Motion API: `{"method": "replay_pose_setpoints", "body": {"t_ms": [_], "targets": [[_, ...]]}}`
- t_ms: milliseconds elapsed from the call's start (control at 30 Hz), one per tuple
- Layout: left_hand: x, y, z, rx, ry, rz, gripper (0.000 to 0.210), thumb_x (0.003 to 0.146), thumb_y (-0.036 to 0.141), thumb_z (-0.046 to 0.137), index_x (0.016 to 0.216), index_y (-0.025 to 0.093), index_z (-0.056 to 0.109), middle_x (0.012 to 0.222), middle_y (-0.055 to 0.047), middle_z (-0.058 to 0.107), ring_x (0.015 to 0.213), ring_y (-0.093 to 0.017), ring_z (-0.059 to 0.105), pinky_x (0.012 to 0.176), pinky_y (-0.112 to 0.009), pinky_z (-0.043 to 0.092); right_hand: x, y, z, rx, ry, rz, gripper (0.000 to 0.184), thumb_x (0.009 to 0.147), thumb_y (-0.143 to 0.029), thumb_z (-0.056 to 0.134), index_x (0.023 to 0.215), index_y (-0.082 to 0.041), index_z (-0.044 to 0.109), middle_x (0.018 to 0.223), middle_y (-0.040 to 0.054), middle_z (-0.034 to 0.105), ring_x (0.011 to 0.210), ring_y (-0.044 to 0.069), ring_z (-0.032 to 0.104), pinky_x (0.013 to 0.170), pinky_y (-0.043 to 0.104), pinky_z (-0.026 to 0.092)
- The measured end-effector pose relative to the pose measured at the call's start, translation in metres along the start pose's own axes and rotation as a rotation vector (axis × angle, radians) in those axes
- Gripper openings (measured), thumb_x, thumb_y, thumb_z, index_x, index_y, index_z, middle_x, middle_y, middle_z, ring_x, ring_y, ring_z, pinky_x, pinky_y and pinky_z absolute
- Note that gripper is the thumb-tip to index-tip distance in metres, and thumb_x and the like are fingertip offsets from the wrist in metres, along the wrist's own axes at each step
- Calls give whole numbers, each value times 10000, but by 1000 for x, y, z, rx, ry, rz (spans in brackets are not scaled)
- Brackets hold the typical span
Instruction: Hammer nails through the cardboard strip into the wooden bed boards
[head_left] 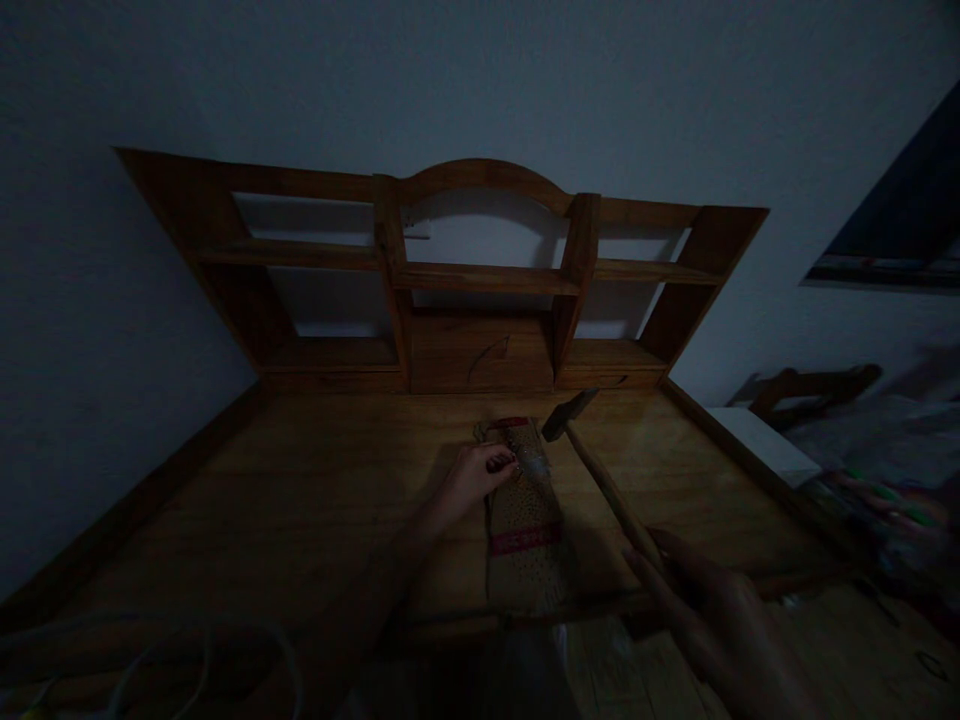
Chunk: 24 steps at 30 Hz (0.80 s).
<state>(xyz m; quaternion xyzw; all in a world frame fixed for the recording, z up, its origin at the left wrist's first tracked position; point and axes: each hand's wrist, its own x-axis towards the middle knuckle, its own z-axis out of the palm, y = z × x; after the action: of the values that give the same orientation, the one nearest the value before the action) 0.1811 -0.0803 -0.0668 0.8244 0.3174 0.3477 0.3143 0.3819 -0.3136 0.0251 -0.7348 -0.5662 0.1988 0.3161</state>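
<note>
My left hand (472,478) reaches forward and pinches a small dark object against a tan patterned cloth or mat (525,520) with a red band, lying on the wooden desk (315,500). My right hand (712,610) grips the wooden handle of a hammer (600,475). The hammer's metal head hangs just above the far end of the cloth, close to my left fingers. The scene is very dim, so what my left fingers pinch is unclear.
A wooden hutch with open shelves (480,275) stands at the back of the desk against a pale wall. Pale cords (187,650) lie near left. Cluttered items and a wooden piece (810,385) sit off the desk's right edge.
</note>
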Motion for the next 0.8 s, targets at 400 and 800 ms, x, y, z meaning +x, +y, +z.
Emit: {"method": "replay_pose_setpoints", "body": {"t_ms": [400, 800], "targets": [[-2, 11, -10, 105, -18, 108, 202, 864, 283, 547, 793, 195, 714, 832, -31, 682, 768, -144, 621, 691, -221, 460, -1, -1, -1, 0, 27, -2, 429, 892, -506, 495, 1168, -193, 597, 843, 47, 745, 760, 212, 717, 603, 204, 536], [-2, 8, -6, 82, -50, 166, 203, 862, 264, 555, 786, 196, 731, 786, -32, 659, 739, -142, 609, 662, -219, 447, 0, -10, 6, 7, 16, -87, 398, 892, -496, 478, 1061, -177, 647, 861, 90, 750, 746, 255, 719, 594, 267, 555]]}}
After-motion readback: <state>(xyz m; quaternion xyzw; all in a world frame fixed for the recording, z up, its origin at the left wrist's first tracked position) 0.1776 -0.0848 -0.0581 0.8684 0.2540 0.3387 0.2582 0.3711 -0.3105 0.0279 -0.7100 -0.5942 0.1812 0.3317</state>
